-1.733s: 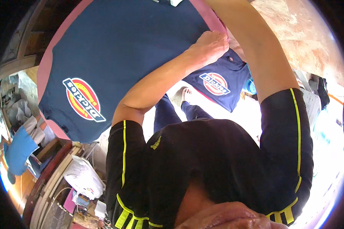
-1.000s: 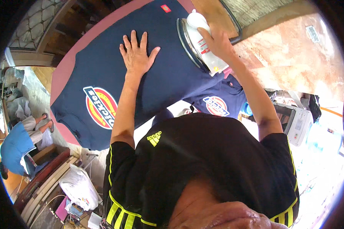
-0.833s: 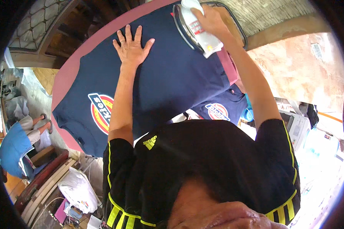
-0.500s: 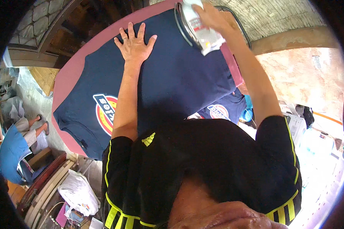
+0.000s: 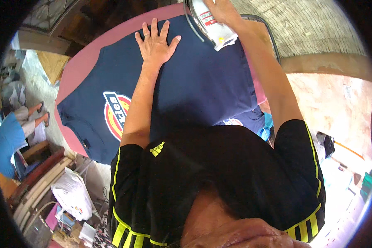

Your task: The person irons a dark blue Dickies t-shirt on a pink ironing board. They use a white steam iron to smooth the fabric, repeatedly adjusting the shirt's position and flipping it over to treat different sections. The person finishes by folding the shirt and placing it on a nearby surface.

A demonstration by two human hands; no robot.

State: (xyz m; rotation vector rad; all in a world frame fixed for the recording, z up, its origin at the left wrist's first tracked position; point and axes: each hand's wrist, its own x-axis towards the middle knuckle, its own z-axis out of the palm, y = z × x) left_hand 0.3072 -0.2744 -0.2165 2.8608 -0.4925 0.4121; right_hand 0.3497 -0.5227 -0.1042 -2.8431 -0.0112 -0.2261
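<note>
A navy T-shirt lies spread over a pink padded board, its round red, yellow and white print toward the left. Flat on the shirt's far part rests my left hand, fingers spread and pointing away from me. At the shirt's far right, my right hand is closed around the top of a white clothes iron with red markings and a shiny metal edge. The iron's far end is cut off by the picture's upper edge, and the grip itself is only partly visible.
Another navy printed garment lies beyond the board's right side, partly hidden by my body. A dark metal frame curves past the far right corner. At left, a person in blue bends or sits near stacked boards and a white plastic bag.
My view has shifted a little. My left hand sits slightly farther right on the shirt, still flat. The iron, still in my right hand, has moved a little farther away.
</note>
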